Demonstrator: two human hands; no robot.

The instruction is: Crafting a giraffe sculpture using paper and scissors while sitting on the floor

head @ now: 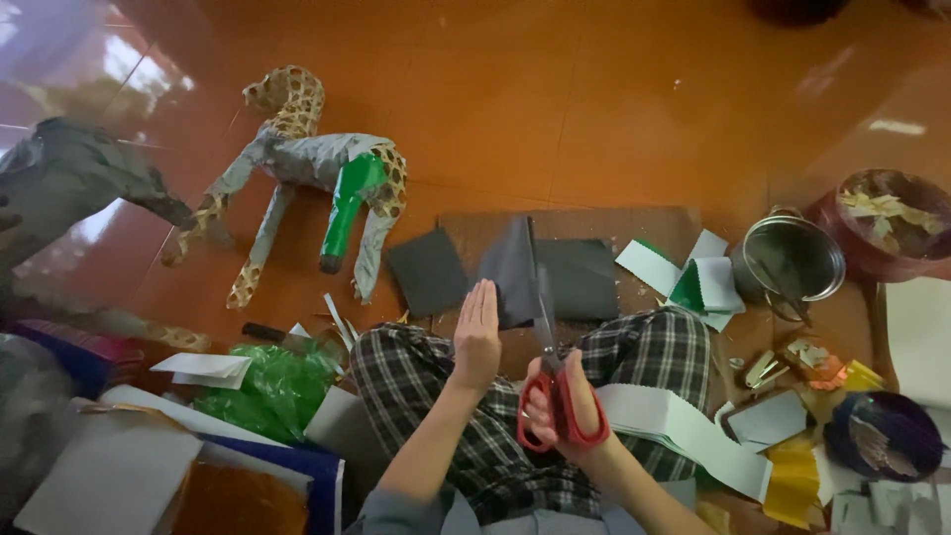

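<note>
Here the right hand (565, 406) grasps red-handled scissors (550, 372), blades pointing away into the dark grey sheet (555, 277); the left hand (476, 337), flat and released, lies just beside.

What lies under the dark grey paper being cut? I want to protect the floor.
Under the dark grey paper a brown cardboard sheet shows; its middle is covered.
</note>
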